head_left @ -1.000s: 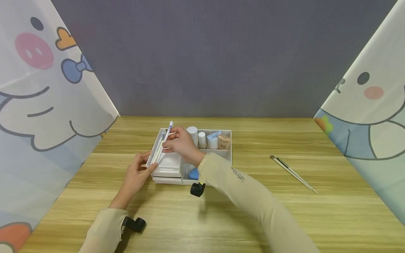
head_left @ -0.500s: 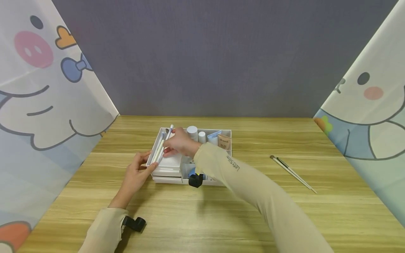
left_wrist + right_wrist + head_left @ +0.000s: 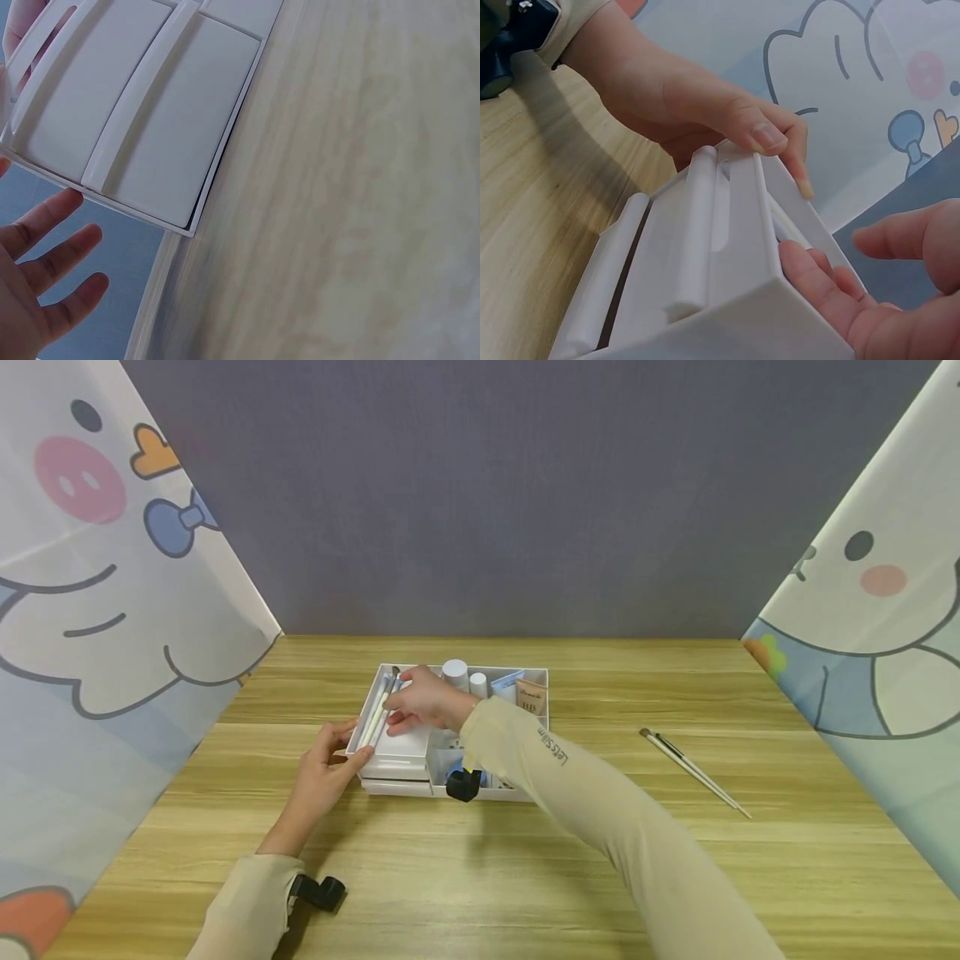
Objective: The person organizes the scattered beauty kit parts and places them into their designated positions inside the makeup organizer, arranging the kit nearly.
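A white cosmetics organizer point(image 3: 396, 769) with two front drawers stands on the table. Several slim makeup brushes point(image 3: 375, 720) lie in its top left compartment, one with a dark tip. My left hand point(image 3: 322, 772) holds the front left corner, the thumb point(image 3: 769, 137) on the front rim and fingers along the side. My right hand point(image 3: 431, 697) reaches into the brush compartment from above. In the right wrist view its fingers point(image 3: 810, 277) dip inside the rim while the thumb point(image 3: 896, 234) stands apart from them, with no brush pinched between. Part of the brushes is hidden under this hand.
In the organizer's back row stand a white jar point(image 3: 455, 672), a white-capped bottle point(image 3: 478, 683), a blue-white tube point(image 3: 507, 686) and a beige BB tube point(image 3: 532, 696). Loose light-handled brushes point(image 3: 705, 781) and a black pen-like stick point(image 3: 670, 746) lie on the right of the table.
My right hand has lowered a white brush with a blue band, first held slanting up, into the compartment and let go of it. My left hand has stayed at the corner.
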`<state>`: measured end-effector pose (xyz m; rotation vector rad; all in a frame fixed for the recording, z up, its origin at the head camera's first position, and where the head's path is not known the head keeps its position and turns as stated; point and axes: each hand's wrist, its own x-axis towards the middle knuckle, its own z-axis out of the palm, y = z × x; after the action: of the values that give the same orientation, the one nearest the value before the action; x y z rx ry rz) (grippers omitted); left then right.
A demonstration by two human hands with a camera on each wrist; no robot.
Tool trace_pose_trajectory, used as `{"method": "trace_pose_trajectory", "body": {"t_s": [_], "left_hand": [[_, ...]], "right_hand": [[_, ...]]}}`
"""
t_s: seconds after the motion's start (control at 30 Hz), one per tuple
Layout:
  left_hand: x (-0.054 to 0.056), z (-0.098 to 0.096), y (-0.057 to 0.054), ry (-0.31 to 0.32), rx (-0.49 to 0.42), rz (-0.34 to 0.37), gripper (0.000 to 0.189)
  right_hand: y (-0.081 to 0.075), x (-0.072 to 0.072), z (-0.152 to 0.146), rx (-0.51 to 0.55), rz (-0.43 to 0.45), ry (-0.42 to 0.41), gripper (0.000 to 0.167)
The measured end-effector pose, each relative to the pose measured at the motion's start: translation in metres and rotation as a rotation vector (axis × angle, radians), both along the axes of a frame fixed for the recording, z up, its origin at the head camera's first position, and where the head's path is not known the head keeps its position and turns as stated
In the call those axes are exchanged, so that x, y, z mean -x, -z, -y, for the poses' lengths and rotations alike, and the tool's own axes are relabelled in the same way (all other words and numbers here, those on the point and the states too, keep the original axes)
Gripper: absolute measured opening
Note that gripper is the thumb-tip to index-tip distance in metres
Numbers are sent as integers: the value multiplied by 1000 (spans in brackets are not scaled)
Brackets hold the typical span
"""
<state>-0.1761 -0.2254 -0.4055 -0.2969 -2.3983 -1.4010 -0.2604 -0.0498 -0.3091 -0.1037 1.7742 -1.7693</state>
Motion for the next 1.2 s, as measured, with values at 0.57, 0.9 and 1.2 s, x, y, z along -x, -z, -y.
{"method": "trace_pose_trajectory", "body": {"t_s": [0.57,0.9,1.2], "left_hand": [[0,0,-2,-2,0,-7,42],[-2,-1,-2,-6,2,-11,42],[-1,-2,-1,-7,-8,-16,42]], "right_hand": [[15,-6,-13,271,-153,23,51],[19,-10,-29,352,-222,31,49],[6,-13,-56,382,-263,52,44]]}}
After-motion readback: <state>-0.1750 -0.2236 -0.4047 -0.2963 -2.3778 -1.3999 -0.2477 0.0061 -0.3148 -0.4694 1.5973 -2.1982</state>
